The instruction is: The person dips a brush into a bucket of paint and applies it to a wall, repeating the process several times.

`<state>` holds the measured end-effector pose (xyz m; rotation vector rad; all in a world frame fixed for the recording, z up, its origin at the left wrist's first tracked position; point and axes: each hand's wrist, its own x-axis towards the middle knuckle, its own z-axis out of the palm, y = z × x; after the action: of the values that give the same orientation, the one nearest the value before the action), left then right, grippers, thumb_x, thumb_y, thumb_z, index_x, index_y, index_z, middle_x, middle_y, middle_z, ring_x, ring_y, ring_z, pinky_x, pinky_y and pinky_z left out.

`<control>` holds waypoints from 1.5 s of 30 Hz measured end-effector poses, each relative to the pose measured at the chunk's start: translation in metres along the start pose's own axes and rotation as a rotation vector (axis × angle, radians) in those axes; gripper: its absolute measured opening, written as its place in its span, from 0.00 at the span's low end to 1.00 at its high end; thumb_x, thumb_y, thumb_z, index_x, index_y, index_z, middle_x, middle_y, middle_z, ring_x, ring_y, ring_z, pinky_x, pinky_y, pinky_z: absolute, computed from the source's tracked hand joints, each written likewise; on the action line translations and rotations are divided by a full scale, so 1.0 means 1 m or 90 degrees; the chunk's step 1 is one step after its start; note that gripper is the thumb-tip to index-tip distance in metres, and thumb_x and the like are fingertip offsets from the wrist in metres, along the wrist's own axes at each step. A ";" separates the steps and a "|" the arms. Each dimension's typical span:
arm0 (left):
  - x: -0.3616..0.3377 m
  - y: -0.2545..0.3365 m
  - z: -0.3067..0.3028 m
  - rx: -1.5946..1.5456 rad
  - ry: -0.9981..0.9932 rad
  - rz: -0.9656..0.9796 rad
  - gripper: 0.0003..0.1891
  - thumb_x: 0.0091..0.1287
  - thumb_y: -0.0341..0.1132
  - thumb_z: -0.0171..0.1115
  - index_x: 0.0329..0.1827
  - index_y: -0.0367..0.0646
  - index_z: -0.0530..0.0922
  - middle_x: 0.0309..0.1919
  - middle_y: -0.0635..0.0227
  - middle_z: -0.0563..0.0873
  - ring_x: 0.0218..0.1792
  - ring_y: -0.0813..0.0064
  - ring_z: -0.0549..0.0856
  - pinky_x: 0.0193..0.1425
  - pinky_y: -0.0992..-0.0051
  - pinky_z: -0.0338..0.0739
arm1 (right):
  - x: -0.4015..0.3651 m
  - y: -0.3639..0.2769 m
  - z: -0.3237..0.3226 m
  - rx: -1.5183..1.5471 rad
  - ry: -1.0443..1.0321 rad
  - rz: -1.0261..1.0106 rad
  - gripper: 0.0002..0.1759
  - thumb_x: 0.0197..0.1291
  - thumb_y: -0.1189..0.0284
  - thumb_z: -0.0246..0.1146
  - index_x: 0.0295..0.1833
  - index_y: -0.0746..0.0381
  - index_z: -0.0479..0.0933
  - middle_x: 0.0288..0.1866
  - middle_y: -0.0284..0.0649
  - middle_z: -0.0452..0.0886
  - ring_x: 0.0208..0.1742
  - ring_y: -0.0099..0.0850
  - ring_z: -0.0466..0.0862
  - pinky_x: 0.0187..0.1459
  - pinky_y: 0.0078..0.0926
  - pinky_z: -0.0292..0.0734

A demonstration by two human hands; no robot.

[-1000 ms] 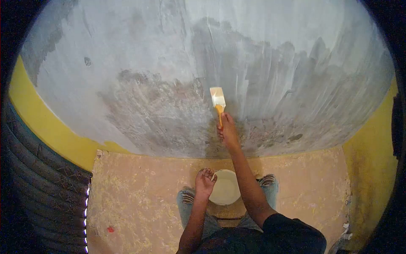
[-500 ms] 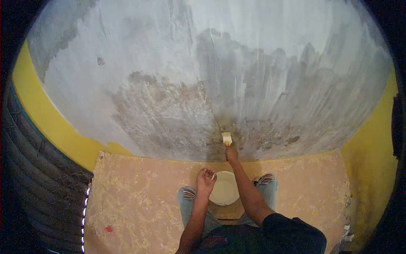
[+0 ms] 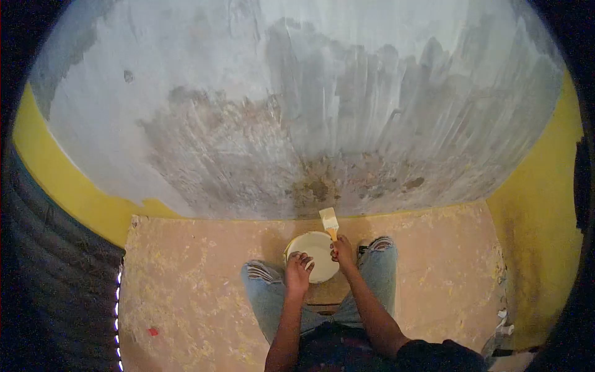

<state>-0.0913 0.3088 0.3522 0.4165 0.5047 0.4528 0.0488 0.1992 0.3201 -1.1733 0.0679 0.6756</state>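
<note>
My right hand (image 3: 341,250) is closed round the orange-yellow handle of a paintbrush (image 3: 328,218), whose wide, pale, paint-covered head points toward the foot of the wall. It is just over the right side of a round bucket (image 3: 322,260) of cream-coloured paint standing between my legs. Over the bucket's left side is my left hand (image 3: 299,273), holding nothing that shows, its fingers bent and a little apart. Ahead rises the wall (image 3: 347,111), grey and streaked with whitish strokes, with dark damp-looking patches low down.
Yellow wall strips (image 3: 65,158) border the grey area on both sides. A dark ribbed shutter-like surface (image 3: 56,260) stands at left. The tan floor (image 3: 186,279) is spattered with yellowish marks and has a small red scrap (image 3: 154,332) on it. Pale debris (image 3: 505,322) lies at right.
My right hand has drawn the paintbrush back from the wall's lower part to beside the bucket. My left hand has shifted over the bucket's left side. The view has tilted slightly.
</note>
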 end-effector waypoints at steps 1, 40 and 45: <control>-0.003 -0.003 -0.004 -0.004 0.006 0.002 0.05 0.63 0.40 0.60 0.39 0.54 0.77 0.37 0.73 0.82 0.44 0.70 0.81 0.52 0.62 0.72 | -0.004 0.006 -0.005 0.000 0.042 -0.003 0.14 0.61 0.72 0.51 0.53 0.60 0.67 0.23 0.33 0.71 0.16 0.21 0.67 0.16 0.20 0.62; 0.279 -0.050 -0.366 1.180 -0.117 0.235 0.13 0.66 0.38 0.56 0.49 0.41 0.72 0.44 0.58 0.78 0.39 0.55 0.81 0.46 0.59 0.75 | 0.239 0.373 -0.089 -0.199 0.288 -0.041 0.10 0.50 0.85 0.64 0.37 0.65 0.72 0.30 0.36 0.76 0.32 0.28 0.81 0.34 0.27 0.81; 0.318 -0.028 -0.221 1.326 -0.102 -0.181 0.24 0.63 0.32 0.60 0.62 0.38 0.68 0.48 0.43 0.79 0.50 0.47 0.80 0.57 0.58 0.73 | 0.261 0.392 -0.075 -0.049 0.286 -0.018 0.09 0.48 0.81 0.64 0.33 0.63 0.70 0.27 0.32 0.73 0.30 0.24 0.77 0.32 0.25 0.76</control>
<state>0.0460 0.5051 0.0466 2.3032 0.7182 -0.5876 0.0758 0.3369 -0.1358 -1.3807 0.4057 0.3813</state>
